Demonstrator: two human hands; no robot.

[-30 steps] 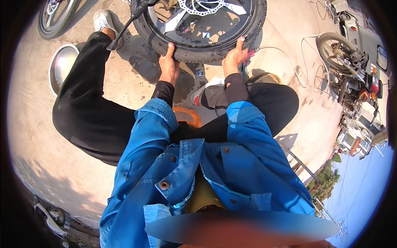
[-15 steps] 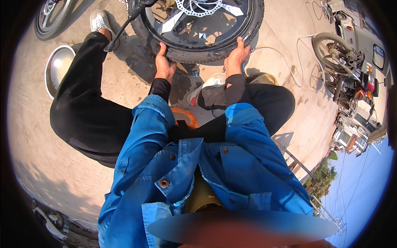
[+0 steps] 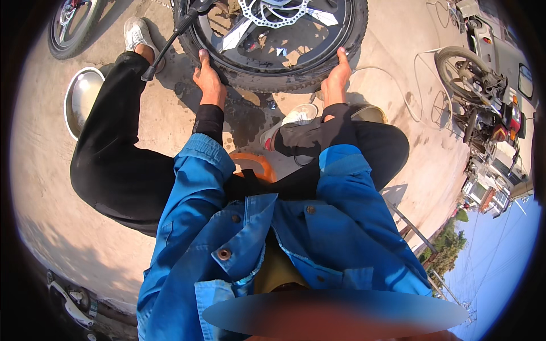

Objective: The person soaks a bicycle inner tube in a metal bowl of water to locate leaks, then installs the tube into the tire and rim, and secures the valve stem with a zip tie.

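Blue denim jacket sleeves (image 3: 196,170) fill my near view, above an orange round stool (image 3: 256,165). Further out, my left hand (image 3: 207,79) lies flat on the black rubber motorcycle tyre (image 3: 284,77), fingers extended, grip open, palm pressing the tread. My right hand (image 3: 335,77) does likewise on the tyre's other side. Tyre lies on the concrete ground (image 3: 170,113), silver brake disc (image 3: 273,11) inside. Beyond: round metal basin (image 3: 79,99) at left, parked motorcycle (image 3: 483,96) at right.

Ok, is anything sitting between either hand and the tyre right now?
Nothing visible. The left hand and the right hand both rest directly on the near edge of the black tyre. The long black tool leans across the wheel's left side, beside the left hand, not under it.
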